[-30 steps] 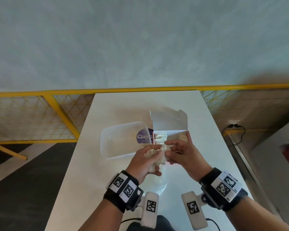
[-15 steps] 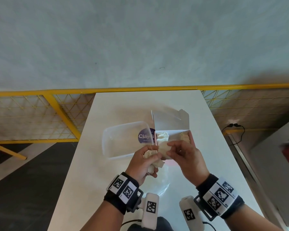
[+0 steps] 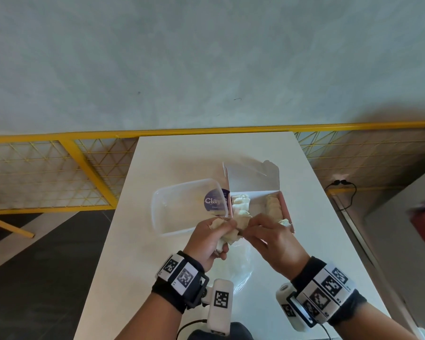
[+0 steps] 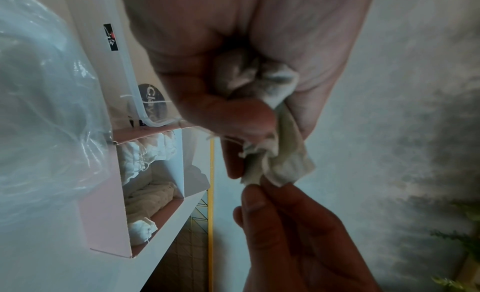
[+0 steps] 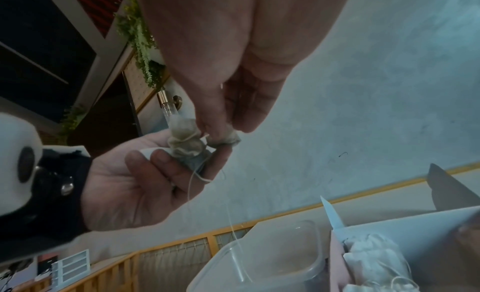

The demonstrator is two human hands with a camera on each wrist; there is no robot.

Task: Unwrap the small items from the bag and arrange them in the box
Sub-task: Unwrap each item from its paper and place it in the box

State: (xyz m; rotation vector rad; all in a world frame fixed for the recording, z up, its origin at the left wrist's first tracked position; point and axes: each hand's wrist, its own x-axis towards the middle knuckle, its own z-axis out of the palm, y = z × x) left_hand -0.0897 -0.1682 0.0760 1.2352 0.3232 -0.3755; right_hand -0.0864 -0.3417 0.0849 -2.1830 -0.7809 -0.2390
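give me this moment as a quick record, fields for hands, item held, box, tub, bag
left hand: left hand grips a bunch of small cloth pouches above the table
right hand: right hand pinches the edge of one pouch
strings: thin strings hang from the bunch
box: pink box, lid up, pouches already inside along two sides
tub: clear plastic tub left of the box, purple label
bag: crumpled clear plastic bag on the table under the hands
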